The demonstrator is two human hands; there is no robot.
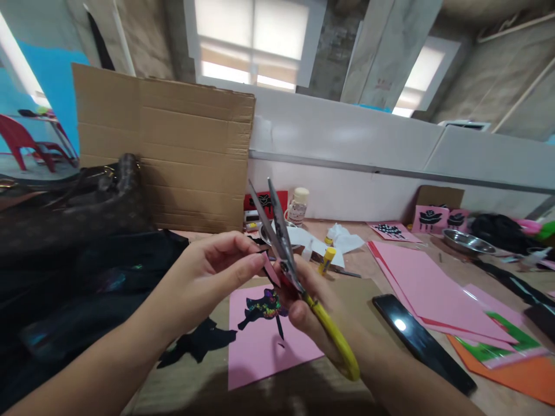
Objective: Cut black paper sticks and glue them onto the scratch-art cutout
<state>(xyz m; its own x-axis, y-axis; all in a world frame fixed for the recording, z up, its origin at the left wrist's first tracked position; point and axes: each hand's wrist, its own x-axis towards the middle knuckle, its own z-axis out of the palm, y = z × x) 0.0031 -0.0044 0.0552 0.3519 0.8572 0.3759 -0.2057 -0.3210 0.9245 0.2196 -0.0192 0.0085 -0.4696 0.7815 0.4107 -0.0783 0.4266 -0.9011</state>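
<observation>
My left hand [217,274] pinches a small pink strip with black edges [271,270] between thumb and fingers. In my right hand [318,312] are yellow-handled scissors [333,341], blades parted and pointing up and away from me. The right fingers are close to the strip's lower end; whether they touch it I cannot tell. Below both hands lies a pink sheet [255,361] bearing a black cut-out shape with shiny coloured patches [262,306] and a thin black stem [280,327]. A jagged black paper piece [199,341] lies left of the sheet, just meeting its edge.
A phone [422,341] and a stack of pink sheets [437,283] lie to the right. Behind my hands stand a yellow glue stick [327,260] and a cream bottle [298,205]. A cardboard panel [195,150] and a brown handbag [82,202] border the left side.
</observation>
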